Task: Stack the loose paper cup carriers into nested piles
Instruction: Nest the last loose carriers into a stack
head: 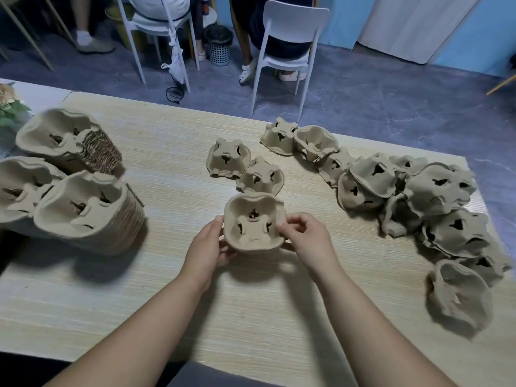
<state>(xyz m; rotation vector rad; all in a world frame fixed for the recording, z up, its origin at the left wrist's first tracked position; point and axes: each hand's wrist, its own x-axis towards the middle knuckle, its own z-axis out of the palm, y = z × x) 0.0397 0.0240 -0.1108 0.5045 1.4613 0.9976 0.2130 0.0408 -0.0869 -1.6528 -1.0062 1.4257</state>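
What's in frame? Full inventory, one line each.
held cup carrier: 1, tan, open side up, in both hands mid-table
nested carrier piles: 3, tan, table left
loose carriers: 2, tan, upside down, beyond the held one
carrier heap: count unclear, tan, table right
table: 1, light wood
chairs: 2, white, occupied, behind table
waste basket: 1, dark and white, floor between chairs
left hand: grips carrier's left rim
right hand: pinches its right rim
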